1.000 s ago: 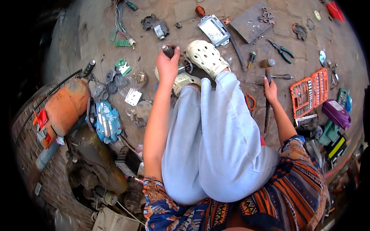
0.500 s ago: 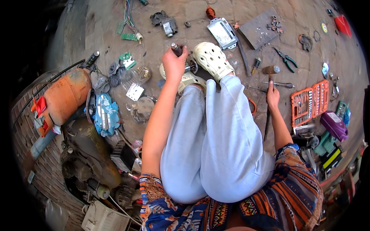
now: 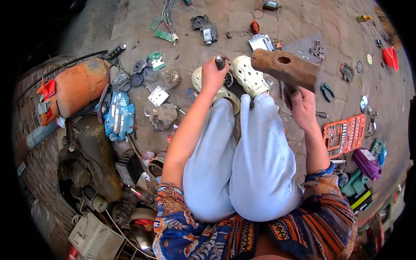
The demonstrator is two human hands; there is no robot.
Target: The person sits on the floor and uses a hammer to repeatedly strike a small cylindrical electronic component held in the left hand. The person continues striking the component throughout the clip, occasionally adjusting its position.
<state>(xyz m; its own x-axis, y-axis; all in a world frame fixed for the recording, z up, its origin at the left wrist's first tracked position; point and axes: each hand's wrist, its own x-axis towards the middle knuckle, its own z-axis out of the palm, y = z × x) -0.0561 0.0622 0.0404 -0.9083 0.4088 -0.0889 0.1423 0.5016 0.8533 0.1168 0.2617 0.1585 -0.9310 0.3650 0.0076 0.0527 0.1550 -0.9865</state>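
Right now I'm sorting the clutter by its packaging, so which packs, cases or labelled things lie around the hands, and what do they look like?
Blister pack: left of the legs, flat, blue and white.
Socket set case: right of the right hand, open, orange with grey pieces.
Purple case: below the socket set, shut, rounded.
White device: above the hammer head, flat, rectangular.
No screens seen.

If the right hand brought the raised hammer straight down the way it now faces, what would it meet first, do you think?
Probably the chisel that the left hand holds upright between the shoes; the hammer in the right hand hangs just beside it, though depth is unclear.
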